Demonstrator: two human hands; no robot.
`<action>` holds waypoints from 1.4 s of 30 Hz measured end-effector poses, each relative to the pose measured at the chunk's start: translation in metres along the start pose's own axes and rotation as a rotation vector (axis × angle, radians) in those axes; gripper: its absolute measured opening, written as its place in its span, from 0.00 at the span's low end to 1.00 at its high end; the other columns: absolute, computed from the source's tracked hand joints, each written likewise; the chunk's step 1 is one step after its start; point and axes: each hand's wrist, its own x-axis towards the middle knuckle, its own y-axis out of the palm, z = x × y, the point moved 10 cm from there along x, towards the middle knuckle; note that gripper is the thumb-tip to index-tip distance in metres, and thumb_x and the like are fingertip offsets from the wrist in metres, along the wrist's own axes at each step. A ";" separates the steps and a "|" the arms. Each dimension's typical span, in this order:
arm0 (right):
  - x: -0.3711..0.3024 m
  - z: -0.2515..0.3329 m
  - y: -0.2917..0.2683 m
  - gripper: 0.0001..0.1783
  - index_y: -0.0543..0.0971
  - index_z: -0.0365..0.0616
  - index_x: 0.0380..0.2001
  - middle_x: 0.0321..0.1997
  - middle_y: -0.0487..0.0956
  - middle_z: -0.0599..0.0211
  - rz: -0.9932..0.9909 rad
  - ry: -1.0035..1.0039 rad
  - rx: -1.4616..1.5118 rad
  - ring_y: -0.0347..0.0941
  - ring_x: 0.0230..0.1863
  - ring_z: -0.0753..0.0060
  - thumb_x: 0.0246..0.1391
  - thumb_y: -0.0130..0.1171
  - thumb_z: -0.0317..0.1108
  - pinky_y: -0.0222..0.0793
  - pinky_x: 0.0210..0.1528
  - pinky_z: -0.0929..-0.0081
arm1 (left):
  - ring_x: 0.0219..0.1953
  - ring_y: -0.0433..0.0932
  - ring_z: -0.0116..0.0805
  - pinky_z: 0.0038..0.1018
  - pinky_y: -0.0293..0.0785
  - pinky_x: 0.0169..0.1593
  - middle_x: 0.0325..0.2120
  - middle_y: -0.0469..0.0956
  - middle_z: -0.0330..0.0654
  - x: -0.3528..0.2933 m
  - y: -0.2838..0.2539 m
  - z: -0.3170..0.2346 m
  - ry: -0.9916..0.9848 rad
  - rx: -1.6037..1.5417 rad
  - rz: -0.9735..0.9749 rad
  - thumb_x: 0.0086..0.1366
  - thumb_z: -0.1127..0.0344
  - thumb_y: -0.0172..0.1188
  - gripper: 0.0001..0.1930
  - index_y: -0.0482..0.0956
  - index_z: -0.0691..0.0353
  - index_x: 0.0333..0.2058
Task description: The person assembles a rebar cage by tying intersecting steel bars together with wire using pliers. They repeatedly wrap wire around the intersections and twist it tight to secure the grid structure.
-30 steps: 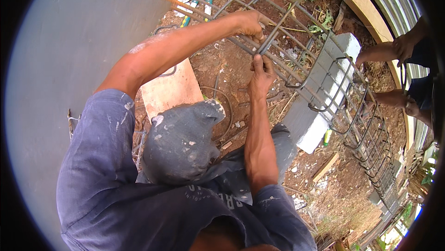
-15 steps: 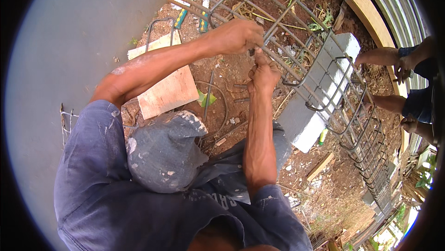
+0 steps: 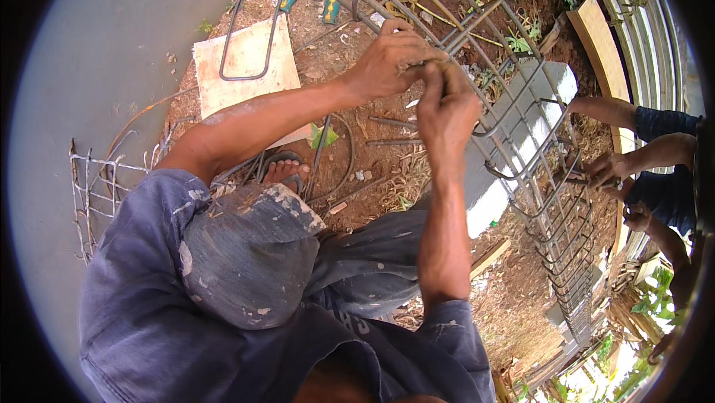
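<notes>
A long rebar cage point(image 3: 532, 172) of ribbed bars and rectangular stirrups runs from the top middle down to the lower right. Both my hands meet at its near side bar. My left hand point(image 3: 395, 60) is closed, knuckles up, its fingertips pressed in at the bar. Against it, my right hand point(image 3: 450, 105) is bent in a pinch with the thumb raised. Whatever the fingers grip is hidden between them. A loose rectangular stirrup point(image 3: 246, 77) lies on a plywood board point(image 3: 210, 94) left of my forearm.
Green-and-yellow-handled tools point(image 3: 333, 7) lie on the soil beyond my left arm. A white-grey block point(image 3: 555, 79) sits under the cage. At the right, another person's hand point(image 3: 607, 170) reaches to the cage. Short steel bars point(image 3: 392, 141) and a sandaled foot point(image 3: 287, 172) are below my hands.
The view has shifted, showing more of the stirrup and the foot. My right hand has turned and closed in against the left. The other person's hand has come to the cage.
</notes>
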 end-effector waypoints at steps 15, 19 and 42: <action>-0.115 -0.119 0.082 0.24 0.76 0.40 0.38 0.22 0.73 0.69 0.375 0.910 1.510 0.64 0.23 0.73 0.67 0.42 0.51 0.62 0.28 0.74 | 0.39 0.76 0.33 0.33 0.62 0.53 0.31 0.81 0.38 0.004 -0.002 0.002 -0.023 -0.045 0.004 0.52 0.71 0.65 0.15 0.84 0.53 0.40; -0.186 -0.247 0.129 0.24 0.66 0.39 0.54 0.32 0.72 0.62 -0.078 1.506 0.918 0.67 0.28 0.69 0.64 0.46 0.46 0.65 0.29 0.71 | 0.42 0.77 0.36 0.36 0.67 0.52 0.37 0.80 0.41 -0.021 -0.023 -0.007 -0.113 -0.058 -0.258 0.57 0.71 0.62 0.09 0.82 0.58 0.38; -0.145 -0.079 -0.040 0.39 0.57 0.45 0.67 0.35 0.79 0.57 0.592 0.992 0.505 0.75 0.26 0.72 0.52 0.58 0.25 0.63 0.17 0.89 | 0.10 0.63 0.23 0.22 0.62 0.21 0.12 0.69 0.35 -0.077 0.058 -0.008 -1.340 -1.356 -0.055 0.72 0.60 0.47 0.15 0.76 0.67 0.42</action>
